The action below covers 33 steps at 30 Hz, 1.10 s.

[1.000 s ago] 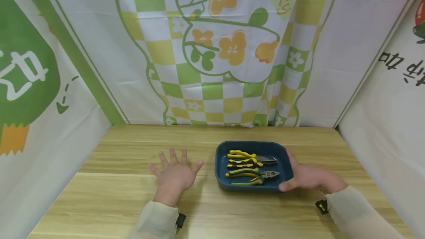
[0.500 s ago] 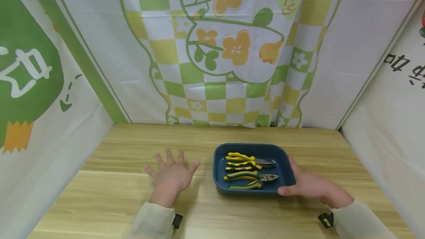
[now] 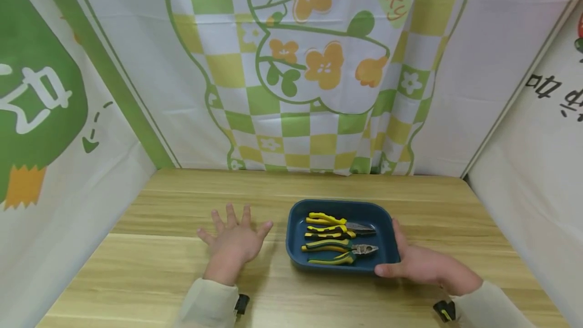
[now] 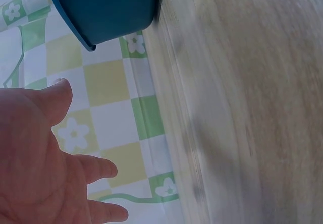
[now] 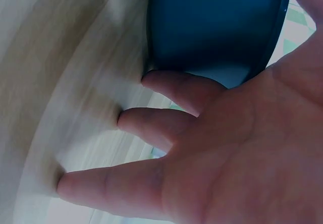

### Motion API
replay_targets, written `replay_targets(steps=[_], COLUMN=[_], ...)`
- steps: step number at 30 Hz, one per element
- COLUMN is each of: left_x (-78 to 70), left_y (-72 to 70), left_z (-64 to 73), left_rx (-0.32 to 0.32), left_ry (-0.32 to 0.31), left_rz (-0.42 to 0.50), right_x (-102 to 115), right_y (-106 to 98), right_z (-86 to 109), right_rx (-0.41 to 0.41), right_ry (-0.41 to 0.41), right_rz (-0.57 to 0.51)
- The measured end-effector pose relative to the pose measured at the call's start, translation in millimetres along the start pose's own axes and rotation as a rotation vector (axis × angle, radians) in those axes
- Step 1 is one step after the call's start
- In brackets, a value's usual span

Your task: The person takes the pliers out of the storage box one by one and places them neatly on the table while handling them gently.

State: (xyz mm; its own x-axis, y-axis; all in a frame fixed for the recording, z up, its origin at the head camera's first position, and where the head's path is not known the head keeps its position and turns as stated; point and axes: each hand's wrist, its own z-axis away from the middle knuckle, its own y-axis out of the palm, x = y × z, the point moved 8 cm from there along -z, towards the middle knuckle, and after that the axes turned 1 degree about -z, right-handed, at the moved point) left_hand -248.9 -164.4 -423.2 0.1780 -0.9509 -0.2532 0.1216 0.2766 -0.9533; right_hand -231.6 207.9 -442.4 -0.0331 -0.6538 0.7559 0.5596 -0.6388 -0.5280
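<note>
A dark blue tray (image 3: 298,258) with rounded corners stands on the table and holds pliers lying side by side. Nearest the front are combination pliers (image 3: 364,249) with green and yellow handles. Behind them lie yellow and black handles (image 3: 325,229) with slim dark jaws; whether they belong to one pair or two I cannot tell. My right hand (image 3: 421,265) touches the tray's right end, thumb at the front corner and straight fingers along the side, fingertips on the table in the right wrist view. Left of the tray, my left hand (image 3: 235,244) is spread and holds nothing.
The wooden table (image 3: 150,272) ends at a hanging cloth (image 3: 296,130) with green and yellow checks. White printed sheets close off the left and right sides. Each wrist bears a small black device, such as the one (image 3: 444,311) at the right cuff.
The tray has slid a little left and toward me together with my right hand. My left hand stays spread in nearly the same place.
</note>
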Motion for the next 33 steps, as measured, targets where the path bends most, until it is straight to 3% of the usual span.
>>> replay_targets(steps=[9, 18, 29, 33], left_x=[0.7, 1.6, 1.1, -1.3], left_y=[0.8, 0.5, 0.5, -1.7], left_z=[-0.5, -1.1, -1.7, -2.4], left_rx=[-0.004, -0.003, -0.008, -0.02], left_ry=[0.004, 0.002, 0.005, 0.035], left_rz=[0.012, 0.011, -0.005, -0.03], right_x=[5.0, 0.1, 3.6, 4.1], right_y=[7.1, 6.0, 7.7, 8.4], right_z=[2.1, -1.2, -2.1, -2.0], right_rx=[0.001, -0.097, -0.059, -0.051], right_ry=[-0.035, -0.078, -0.076, -0.074], right_rz=[0.007, 0.125, 0.1, 0.07])
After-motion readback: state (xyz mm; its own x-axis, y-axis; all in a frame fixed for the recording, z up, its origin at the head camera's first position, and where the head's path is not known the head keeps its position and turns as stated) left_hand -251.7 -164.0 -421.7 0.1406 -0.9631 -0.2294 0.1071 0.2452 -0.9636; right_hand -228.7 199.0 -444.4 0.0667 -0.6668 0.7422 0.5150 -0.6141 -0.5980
